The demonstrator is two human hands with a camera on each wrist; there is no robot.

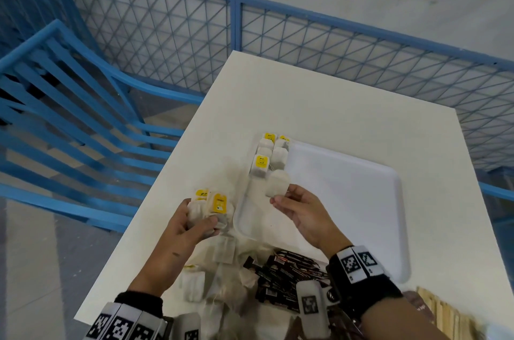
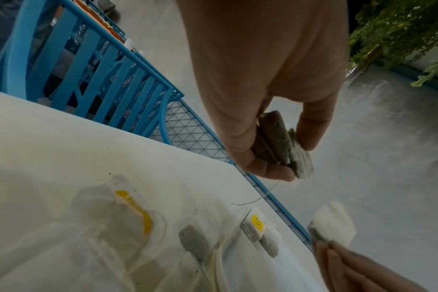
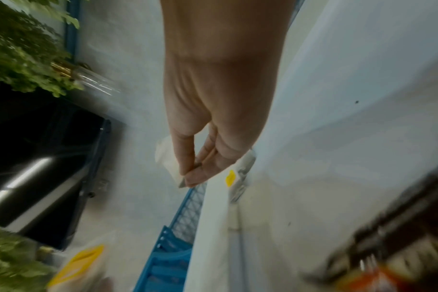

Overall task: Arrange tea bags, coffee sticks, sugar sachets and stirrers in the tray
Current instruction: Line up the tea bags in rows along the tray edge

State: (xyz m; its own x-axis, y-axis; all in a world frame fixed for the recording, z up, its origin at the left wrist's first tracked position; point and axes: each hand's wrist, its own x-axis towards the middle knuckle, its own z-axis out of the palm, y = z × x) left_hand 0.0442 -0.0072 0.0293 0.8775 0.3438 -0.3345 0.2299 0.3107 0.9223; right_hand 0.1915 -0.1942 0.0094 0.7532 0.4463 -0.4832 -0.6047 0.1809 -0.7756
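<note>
A white tray [image 1: 347, 172] lies on the white table [image 1: 306, 105]. Several tea bags with yellow tags [image 1: 268, 157] are lined up along its left side. My right hand [image 1: 279, 196] pinches one white tea bag [image 1: 276, 183] just above the near end of that row; the same tea bag [image 3: 166, 158] shows blurred in the right wrist view. My left hand [image 1: 200, 218] grips a small bunch of tea bags [image 1: 214, 206] left of the tray, and these tea bags [image 2: 280, 144] sit between thumb and fingers.
Loose tea bags [image 1: 219, 264] lie at the near table edge, with a pile of dark coffee sticks [image 1: 286, 270] beside them and wooden stirrers [image 1: 445, 312] at the near right. A blue chair [image 1: 69, 105] and blue mesh fence [image 1: 333, 41] border the table.
</note>
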